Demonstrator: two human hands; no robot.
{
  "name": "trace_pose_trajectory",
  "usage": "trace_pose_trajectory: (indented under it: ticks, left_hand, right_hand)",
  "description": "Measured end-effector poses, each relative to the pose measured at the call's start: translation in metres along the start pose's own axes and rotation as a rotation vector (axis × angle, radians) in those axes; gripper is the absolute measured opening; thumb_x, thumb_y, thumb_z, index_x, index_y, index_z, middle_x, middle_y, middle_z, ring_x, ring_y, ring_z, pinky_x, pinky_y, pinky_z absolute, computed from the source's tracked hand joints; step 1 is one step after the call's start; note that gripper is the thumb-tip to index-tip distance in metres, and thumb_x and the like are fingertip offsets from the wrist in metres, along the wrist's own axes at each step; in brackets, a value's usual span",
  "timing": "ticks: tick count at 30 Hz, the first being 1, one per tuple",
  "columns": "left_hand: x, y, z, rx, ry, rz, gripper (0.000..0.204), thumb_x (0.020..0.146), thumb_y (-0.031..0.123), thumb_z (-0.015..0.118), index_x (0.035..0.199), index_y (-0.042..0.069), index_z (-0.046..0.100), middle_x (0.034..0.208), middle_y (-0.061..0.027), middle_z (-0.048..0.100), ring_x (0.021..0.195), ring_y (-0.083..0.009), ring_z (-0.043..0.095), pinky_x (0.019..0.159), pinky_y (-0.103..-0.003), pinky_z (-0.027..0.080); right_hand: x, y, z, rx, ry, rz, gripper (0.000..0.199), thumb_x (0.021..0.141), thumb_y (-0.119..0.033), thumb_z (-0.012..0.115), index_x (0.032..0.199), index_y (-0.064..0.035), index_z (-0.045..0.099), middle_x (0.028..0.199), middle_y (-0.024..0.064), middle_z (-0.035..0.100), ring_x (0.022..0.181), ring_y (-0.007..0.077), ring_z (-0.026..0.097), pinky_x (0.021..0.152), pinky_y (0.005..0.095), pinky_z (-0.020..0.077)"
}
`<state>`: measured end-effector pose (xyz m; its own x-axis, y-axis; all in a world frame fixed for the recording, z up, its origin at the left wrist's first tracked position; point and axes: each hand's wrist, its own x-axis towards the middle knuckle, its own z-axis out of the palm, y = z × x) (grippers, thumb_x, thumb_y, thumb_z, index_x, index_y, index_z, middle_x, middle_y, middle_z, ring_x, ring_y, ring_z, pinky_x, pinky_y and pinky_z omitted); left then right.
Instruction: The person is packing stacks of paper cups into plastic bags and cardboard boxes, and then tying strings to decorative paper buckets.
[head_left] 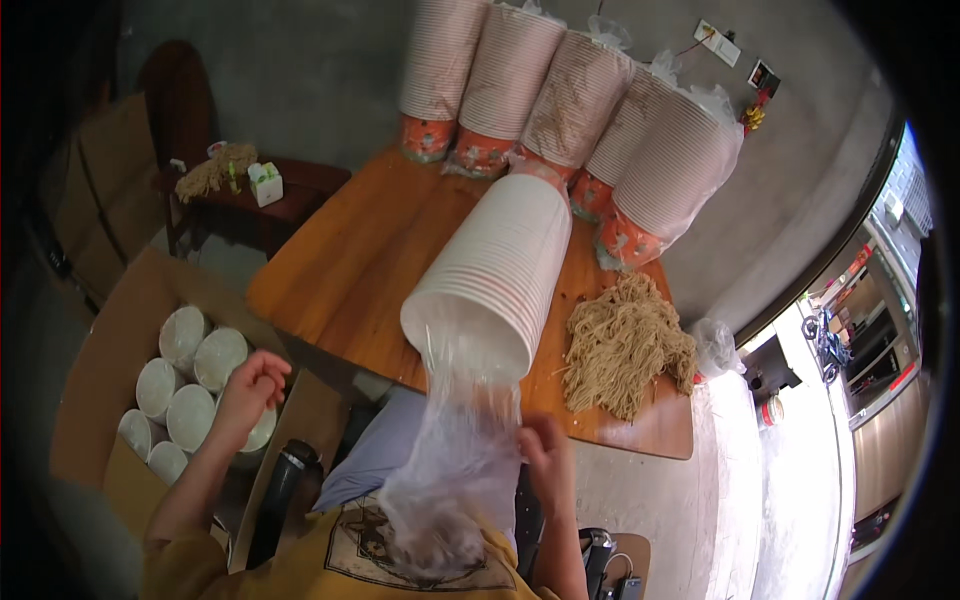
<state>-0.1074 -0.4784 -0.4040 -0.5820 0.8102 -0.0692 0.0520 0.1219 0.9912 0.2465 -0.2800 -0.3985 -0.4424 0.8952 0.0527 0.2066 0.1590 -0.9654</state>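
Note:
A stack of nested white paper buckets (500, 265) lies on its side on the wooden table (330, 270), its open mouth toward me. From that mouth a clear plastic bag (455, 450) hangs over the table edge down to my lap. My right hand (547, 460) is at the bag's right edge, with finger and thumb closed on the film. Off to the left, my left hand (257, 392) is raised over the side of a cardboard box (110, 310). Its fingers are loosely bent and apart, with nothing in them. Inside the box stand several white round containers (190, 415).
Several tall bagged stacks of buckets (510, 75) stand along the table's far side. A heap of tan stringy fibre (625, 350) lies at the right. Beside the box is a dark cylinder (285, 490). A low bench (300, 185) holds a tissue box (265, 185).

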Motion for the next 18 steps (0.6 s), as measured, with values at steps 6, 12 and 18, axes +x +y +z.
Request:
trace_pose_trajectory:
  ticks: [6, 12, 18]
  left_hand:
    - [0.115, 0.056, 0.097, -0.299, -0.194, 0.035, 0.052, 0.096, 0.043, 0.051, 0.134, 0.008, 0.047, 0.122, -0.0101, 0.054, 0.113, -0.0173, 0.052, 0.095, -0.032, 0.043]
    - [0.217, 0.077, 0.178, -0.425, -0.604, -0.147, 0.081, 0.089, 0.066, 0.045, 0.142, 0.005, 0.038, 0.137, -0.0153, 0.047, 0.123, -0.0233, 0.048, 0.102, -0.035, 0.04]
    - [0.285, 0.088, 0.213, -0.475, -0.613, -0.225, 0.089, 0.086, 0.07, 0.045, 0.145, 0.005, 0.033, 0.14, -0.0163, 0.044, 0.124, -0.0248, 0.047, 0.103, -0.037, 0.039]
  right_hand:
    - [0.103, -0.018, -0.009, 0.476, 0.179, -0.034, 0.05, 0.1, -0.04, 0.038, 0.135, -0.004, 0.043, 0.13, 0.0117, 0.052, 0.113, 0.0193, 0.053, 0.095, 0.0316, 0.0424]
    - [0.197, -0.026, 0.008, 0.825, -0.184, 0.112, 0.061, 0.1, -0.049, 0.036, 0.138, -0.0018, 0.039, 0.131, 0.0147, 0.053, 0.116, 0.0224, 0.054, 0.099, 0.0343, 0.0443]
    - [0.276, -0.018, 0.0, 1.082, -0.327, 0.199, 0.074, 0.093, -0.059, 0.044, 0.14, -0.0019, 0.037, 0.133, 0.0167, 0.05, 0.115, 0.0268, 0.055, 0.098, 0.0355, 0.0453]
